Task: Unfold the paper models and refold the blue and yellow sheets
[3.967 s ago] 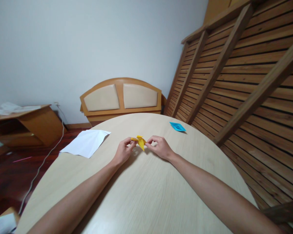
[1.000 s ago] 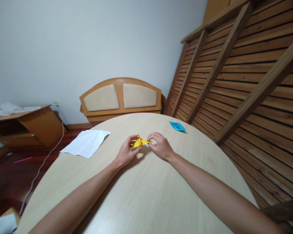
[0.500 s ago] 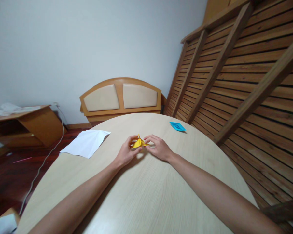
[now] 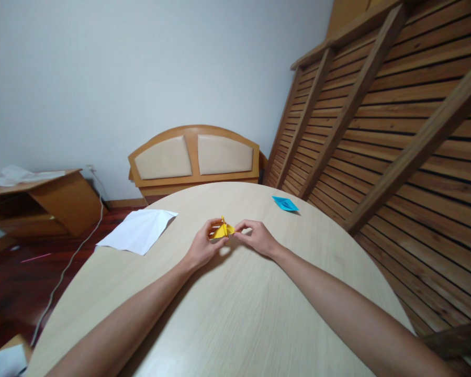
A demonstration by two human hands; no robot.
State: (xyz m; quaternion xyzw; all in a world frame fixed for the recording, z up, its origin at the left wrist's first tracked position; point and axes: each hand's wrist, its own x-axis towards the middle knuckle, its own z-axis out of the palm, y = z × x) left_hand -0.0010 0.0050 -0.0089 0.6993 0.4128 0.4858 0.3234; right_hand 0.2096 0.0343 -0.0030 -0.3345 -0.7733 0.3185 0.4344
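A yellow folded-paper crane (image 4: 221,231) is just above the middle of the round table, with a thin point sticking up from its body. My left hand (image 4: 205,245) grips it from the left, thumb in front and fingers behind. From the right, my right hand (image 4: 258,239) pinches the tip of the crane's right wing between thumb and forefinger. The fingers partly cover the paper at both ends.
White paper (image 4: 138,230) lies at the table's left edge. A blue folded paper piece (image 4: 286,203) rests at the back right. The light wood table (image 4: 235,314) stands beside a slatted wooden frame (image 4: 377,136). Behind it is a padded headboard (image 4: 196,157); a low cabinet (image 4: 68,201) stands left.
The right fingers have shifted slightly and now pinch the outer end of the right wing, which shows more openly. My left hand and the other things have stayed in place.
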